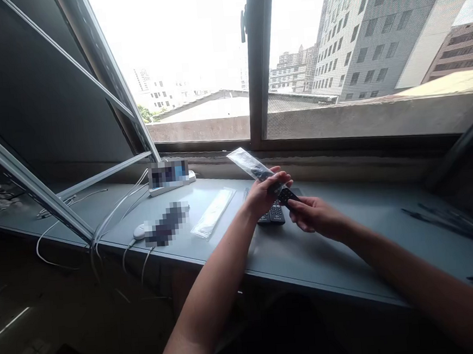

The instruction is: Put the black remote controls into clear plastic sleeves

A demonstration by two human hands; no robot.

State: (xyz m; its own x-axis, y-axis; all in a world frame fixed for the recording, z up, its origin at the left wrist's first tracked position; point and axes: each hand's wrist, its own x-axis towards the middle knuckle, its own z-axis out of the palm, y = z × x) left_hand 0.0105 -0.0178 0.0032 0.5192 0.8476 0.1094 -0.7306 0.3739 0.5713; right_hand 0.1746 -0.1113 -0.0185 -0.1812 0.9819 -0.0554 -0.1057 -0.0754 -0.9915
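Head view shows your left hand (266, 194) closed around the mouth of a clear plastic bag (248, 164), which points up toward the window. Your right hand (315, 217) pinches the lower end of a black remote (287, 196). The remote is between both hands, just above the counter (348, 239), and I judge it partly inside the bag. Sliding it along the bag needs a firm left grip and a straight pull or push.
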